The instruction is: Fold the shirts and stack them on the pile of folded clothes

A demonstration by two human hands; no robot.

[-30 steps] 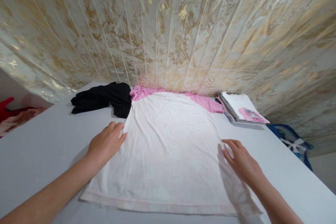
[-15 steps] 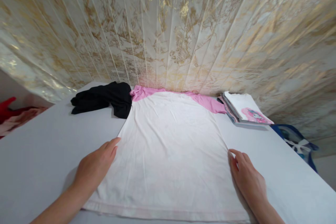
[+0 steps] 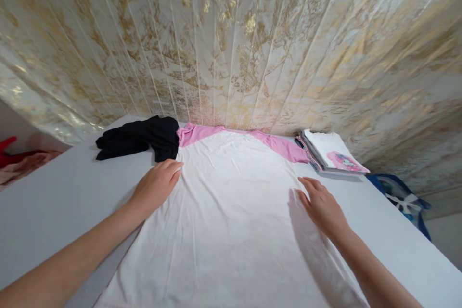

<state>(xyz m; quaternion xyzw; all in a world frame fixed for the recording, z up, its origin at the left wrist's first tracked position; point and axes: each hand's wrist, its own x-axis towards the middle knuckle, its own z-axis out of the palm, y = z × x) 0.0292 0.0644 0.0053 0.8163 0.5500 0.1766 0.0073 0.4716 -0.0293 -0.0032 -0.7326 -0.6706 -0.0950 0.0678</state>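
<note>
A white T-shirt (image 3: 234,221) with pink sleeves lies spread flat, its collar end toward the curtain. My left hand (image 3: 159,183) is at the shirt's left side, just below the sleeve, with fingers stretched out and thumb slightly apart. Over the right side of the shirt, my right hand (image 3: 321,207) has its fingers and thumb apart and casts a shadow on the cloth; nothing is in it. The shirt's lower hem runs to the bottom of the view. A crumpled black garment (image 3: 140,135) lies beside the left sleeve.
A stack of folded clothes (image 3: 342,151), a white printed one on top, sits at the white table's (image 3: 390,240) back right. Beyond the right edge is a blue-trimmed clear bag (image 3: 402,199). Pink and red cloth (image 3: 27,163) shows at left. A gold-patterned curtain (image 3: 231,48) hangs behind.
Both hands have moved up along the shirt's sides toward the sleeves, the right one coming off the edge it touched. The view has shifted slightly, and the hem has dropped lower.
</note>
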